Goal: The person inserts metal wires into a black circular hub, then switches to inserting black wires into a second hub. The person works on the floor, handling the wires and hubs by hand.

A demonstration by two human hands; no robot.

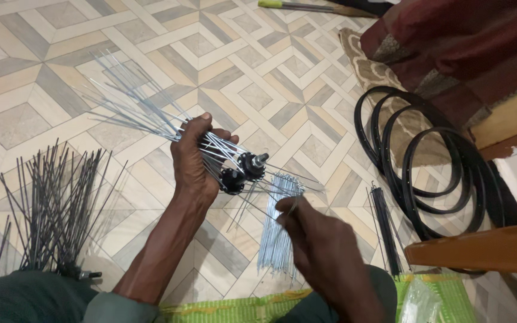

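Left hand point(194, 164) clenched around the black metal wheel hub point(242, 170) bristling with thin silver spokes; right hand point(321, 248), just below-right of the hub, pinches one spoke point(264, 210) angled toward its flange.

Wheel hub point(242, 170) in the left hand point(192, 161) above the floor, loose spoke bundle point(277, 230) just below it, spoked hub point(49, 209) far left, stacked rims point(432, 173) right, right hand point(321, 245) below-right.

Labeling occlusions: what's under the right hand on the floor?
Under the right hand lies a bundle of silver spokes on the patterned tile floor. The hand covers the bundle's right edge, so its full width can't be seen.
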